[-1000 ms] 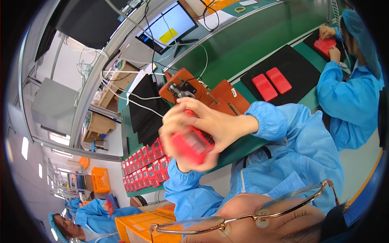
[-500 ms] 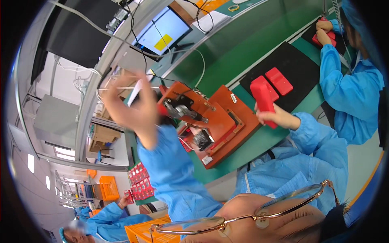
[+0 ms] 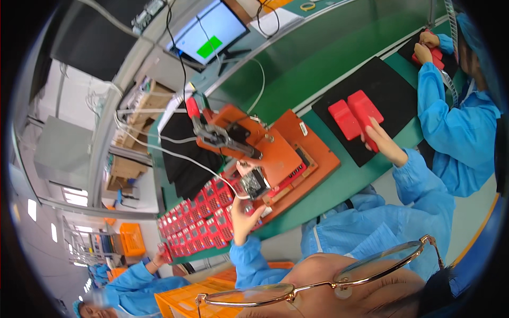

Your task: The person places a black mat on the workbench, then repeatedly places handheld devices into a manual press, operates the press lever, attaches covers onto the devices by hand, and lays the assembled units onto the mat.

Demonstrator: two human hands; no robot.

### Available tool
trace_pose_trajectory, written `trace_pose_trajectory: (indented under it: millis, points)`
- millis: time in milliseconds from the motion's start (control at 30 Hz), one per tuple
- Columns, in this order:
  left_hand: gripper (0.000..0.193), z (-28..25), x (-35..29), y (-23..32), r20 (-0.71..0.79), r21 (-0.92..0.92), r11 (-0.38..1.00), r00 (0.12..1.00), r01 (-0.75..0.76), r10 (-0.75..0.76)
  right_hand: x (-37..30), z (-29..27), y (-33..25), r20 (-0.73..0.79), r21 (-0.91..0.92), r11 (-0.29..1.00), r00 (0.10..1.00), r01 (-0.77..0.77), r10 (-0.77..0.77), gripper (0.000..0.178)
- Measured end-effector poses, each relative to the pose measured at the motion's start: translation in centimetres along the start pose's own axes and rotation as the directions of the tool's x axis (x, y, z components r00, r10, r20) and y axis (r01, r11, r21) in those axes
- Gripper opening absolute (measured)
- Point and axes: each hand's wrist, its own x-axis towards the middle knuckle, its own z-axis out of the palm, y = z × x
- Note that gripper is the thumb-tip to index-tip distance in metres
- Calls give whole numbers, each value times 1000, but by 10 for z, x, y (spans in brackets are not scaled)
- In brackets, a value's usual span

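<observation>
My left hand (image 3: 243,221) is beside the near left side of an orange-brown clamp fixture (image 3: 277,158). Its thumb stands apart from the fingers, which reach up past a small black-and-silver module (image 3: 254,183) with a white cable and are partly hidden. Metal toggle-clamp linkage (image 3: 222,137) with a red handle (image 3: 192,107) tops the fixture. Over the black mat (image 3: 389,79), my right hand (image 3: 386,144) is closed on the lower end of a red plastic case (image 3: 372,140). Two similar red pieces lie there, one of them a red block (image 3: 344,120); the held case partly overlaps the other.
Rows of red boards (image 3: 199,225) cover the green table to the left, near a black cloth (image 3: 183,159). A monitor (image 3: 209,37) stands behind. On the right, a co-worker's hands (image 3: 424,49) handle a red piece. Orange crates (image 3: 180,302) stand below left; another person reaches toward the boards.
My left hand has come down from the raised clamp area to the fixture's near left side. My right hand has lowered the red case onto the mat's pieces. The screen patch turned from yellow to green.
</observation>
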Motion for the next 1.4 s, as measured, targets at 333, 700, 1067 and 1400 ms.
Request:
trace_pose_trajectory:
  millis: [333,700,1067,1400]
  points:
    - [59,26,43,1,75,114,921,928,-373,366,19,46,-47,645,-652,250,697,716,-315,56]
    - [63,11,-62,-7,-456,-872,352,822,-339,-340,78,155,-12,883,-297,-43,257,954,-393,38]
    - [58,0,-86,-5,-272,-951,-90,938,-297,-216,66,152,-28,957,-263,-113,244,958,-157,52]
    - [54,17,-23,73,-232,-891,365,962,-270,145,120,259,-182,668,-330,639,650,695,-362,52]
